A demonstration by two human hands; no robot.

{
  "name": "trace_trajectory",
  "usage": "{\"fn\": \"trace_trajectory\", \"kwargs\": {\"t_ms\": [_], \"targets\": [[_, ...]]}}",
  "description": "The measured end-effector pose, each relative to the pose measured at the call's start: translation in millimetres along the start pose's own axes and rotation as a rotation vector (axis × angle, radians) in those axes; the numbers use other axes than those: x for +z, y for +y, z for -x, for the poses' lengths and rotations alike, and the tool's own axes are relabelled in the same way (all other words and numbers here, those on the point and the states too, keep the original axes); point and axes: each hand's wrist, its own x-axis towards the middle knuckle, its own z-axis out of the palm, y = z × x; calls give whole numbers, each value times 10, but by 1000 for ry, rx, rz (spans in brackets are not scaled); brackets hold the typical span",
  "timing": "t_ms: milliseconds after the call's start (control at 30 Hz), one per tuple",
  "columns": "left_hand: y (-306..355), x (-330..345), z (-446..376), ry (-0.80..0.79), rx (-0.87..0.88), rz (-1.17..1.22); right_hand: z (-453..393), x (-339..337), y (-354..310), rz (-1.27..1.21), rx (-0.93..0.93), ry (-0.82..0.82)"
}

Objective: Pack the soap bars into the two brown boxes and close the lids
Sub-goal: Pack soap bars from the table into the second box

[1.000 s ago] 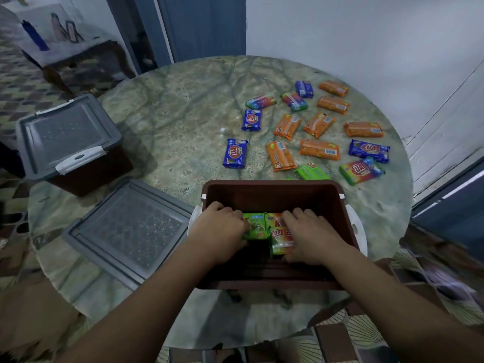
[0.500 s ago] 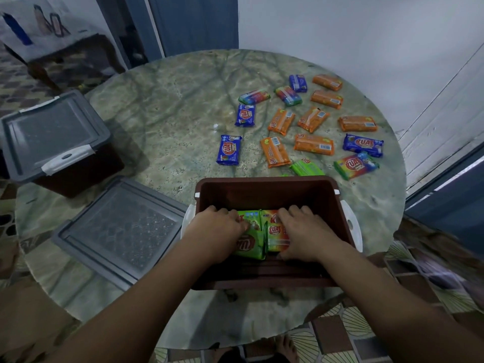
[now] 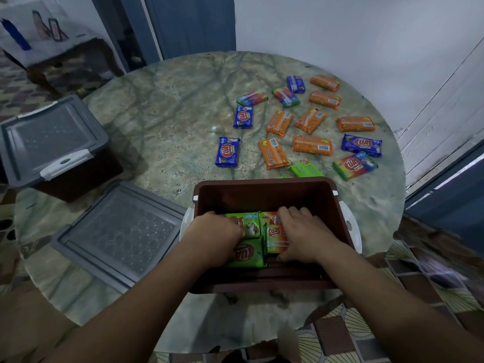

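Hands first: your left hand (image 3: 217, 235) and right hand (image 3: 303, 234) are both down inside the open brown box (image 3: 264, 189), fingers curled over the green soap bars (image 3: 248, 254) and the orange-green bar (image 3: 275, 235) lying flat on the box floor, pressing them together side by side. These bars look small, firm and light for their size, in glossy wrappers that will likely slide against each other, so you do best to take each one across its long edges between thumb and fingers. Beyond the box, many loose bars (image 3: 311, 145) lie spread on the round table (image 3: 170, 113); a grey lid (image 3: 117, 231) rests just left of the box, and the second box (image 3: 52, 142) sits lidded at the far left. Compared with a second ago, a further green bar now shows nearer you under your left hand, and the pack sits tighter.
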Motion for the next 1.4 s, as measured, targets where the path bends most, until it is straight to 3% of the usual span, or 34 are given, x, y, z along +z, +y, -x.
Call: {"fn": "trace_trajectory", "kwargs": {"t_ms": [500,733,967,1400], "targets": [[-15,-36,1,67,-14,168,114,-119,-15,58,-29,-4],[-64,-2,-4,211,-94,361,180,-391,125,-40,-184,-186],[-16,-11,19,94,-37,136,12,-404,189,-111,-110,-390],[-42,70,3,50,-37,132,6,-321,140,-171,-156,-206]]}}
